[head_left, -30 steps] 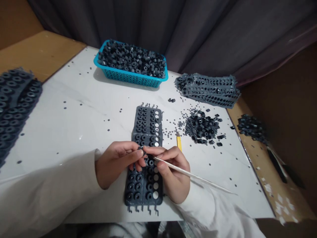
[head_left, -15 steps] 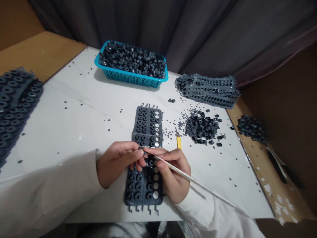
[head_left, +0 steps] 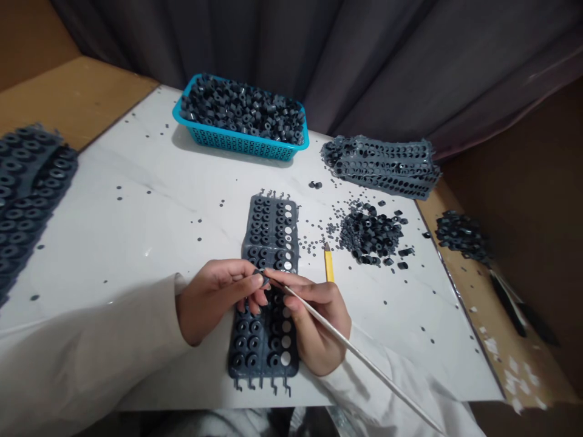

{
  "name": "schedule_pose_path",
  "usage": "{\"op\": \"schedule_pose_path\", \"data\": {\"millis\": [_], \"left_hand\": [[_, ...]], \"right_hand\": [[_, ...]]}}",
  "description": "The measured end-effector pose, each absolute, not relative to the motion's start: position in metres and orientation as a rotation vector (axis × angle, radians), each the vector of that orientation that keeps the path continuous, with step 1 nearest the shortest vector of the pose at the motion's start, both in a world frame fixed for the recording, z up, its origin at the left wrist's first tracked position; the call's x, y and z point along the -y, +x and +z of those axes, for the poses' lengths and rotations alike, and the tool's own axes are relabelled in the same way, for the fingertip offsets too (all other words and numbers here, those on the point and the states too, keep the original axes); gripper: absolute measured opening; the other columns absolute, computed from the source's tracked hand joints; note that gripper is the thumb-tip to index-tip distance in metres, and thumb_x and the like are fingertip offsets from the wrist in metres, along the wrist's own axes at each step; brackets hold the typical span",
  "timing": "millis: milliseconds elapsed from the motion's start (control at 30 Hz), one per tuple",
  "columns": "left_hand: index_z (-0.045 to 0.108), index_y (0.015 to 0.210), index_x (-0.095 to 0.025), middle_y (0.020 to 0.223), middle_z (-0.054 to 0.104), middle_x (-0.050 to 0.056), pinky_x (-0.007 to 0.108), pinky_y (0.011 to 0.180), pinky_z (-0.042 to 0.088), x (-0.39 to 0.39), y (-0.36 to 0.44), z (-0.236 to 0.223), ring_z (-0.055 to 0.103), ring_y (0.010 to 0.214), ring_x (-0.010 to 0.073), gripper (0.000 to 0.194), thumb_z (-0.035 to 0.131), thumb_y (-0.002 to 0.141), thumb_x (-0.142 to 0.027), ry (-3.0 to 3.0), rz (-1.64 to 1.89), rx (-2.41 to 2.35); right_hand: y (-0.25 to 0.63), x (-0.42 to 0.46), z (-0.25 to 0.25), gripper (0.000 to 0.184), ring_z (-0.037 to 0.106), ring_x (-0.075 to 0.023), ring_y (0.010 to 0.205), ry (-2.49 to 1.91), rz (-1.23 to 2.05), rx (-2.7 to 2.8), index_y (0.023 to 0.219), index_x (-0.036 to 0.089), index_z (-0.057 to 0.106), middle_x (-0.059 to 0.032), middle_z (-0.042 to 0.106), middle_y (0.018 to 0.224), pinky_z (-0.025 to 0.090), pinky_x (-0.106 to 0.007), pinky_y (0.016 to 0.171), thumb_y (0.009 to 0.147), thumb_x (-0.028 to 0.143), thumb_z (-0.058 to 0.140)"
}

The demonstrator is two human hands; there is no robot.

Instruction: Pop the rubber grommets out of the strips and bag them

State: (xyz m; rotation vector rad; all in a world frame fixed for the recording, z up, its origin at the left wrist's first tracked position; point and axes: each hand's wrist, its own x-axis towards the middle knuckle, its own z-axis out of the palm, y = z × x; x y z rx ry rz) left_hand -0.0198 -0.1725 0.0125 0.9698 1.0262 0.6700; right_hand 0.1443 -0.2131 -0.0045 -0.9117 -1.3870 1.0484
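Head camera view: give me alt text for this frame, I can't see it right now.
Two bare hands work over a grey moulded rubber strip on a white table: the left hand pinches a small dark piece while the right hand holds a long thin white stick. A blue plastic basket of dark rings sits beyond.

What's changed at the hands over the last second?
The long thin white stick in the right hand has swung, its far end dropping toward the bottom of the view. The left hand stays at the small dark piece, above the dark perforated sheet. The blue basket hasn't moved.
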Motion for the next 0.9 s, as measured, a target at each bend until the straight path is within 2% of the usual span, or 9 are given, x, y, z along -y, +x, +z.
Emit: {"op": "schedule_pose_path", "data": {"millis": [367,567,667,900], "left_hand": [[0.061,0.062,-0.013,0.059,0.063,0.003,0.021,0.051,0.042,0.174,-0.022,0.011,0.054,0.053,0.0108,0.034,0.062,0.075,-0.044,0.996,0.66,-1.005],[0.062,0.064,-0.014,0.06,0.064,0.003,0.021,0.052,0.045,0.177,-0.022,0.013,0.056,0.053,0.0107,0.032,0.062,0.076,-0.043,0.999,0.657,-0.935],[0.061,0.062,-0.013,0.058,0.063,0.002,0.021,0.052,0.045,0.176,-0.022,0.013,0.056,0.052,0.0104,0.033,0.063,0.075,-0.044,0.987,0.665,-0.964],[0.061,0.061,-0.013,0.058,0.063,0.002,0.02,0.052,0.044,0.176,-0.022,0.012,0.056,0.052,0.0097,0.033,0.061,0.076,-0.042,1.012,0.692,-1.004]], "right_hand": [[0.141,0.213,0.003,0.008,0.067,-0.0197,0.097,-1.029,1.133,1.313,0.091,0.022,0.053,-0.0074,0.069,0.111,0.055,-0.04,0.084,0.089,0.014,0.052],[0.141,0.203,0.002,0.005,0.068,-0.0196,0.098,-1.096,1.118,1.165,0.086,0.02,0.053,-0.0055,0.073,0.098,0.054,-0.04,0.087,0.089,0.017,0.053],[0.141,0.201,0.006,0.005,0.07,-0.0183,0.092,-1.014,1.284,1.071,0.085,0.02,0.053,-0.0053,0.072,0.103,0.056,-0.038,0.084,0.089,0.021,0.055],[0.144,0.202,0.008,0.01,0.068,-0.0192,0.097,-0.876,1.426,1.088,0.084,0.021,0.052,-0.006,0.071,0.107,0.053,-0.04,0.086,0.087,0.029,0.058]]}}
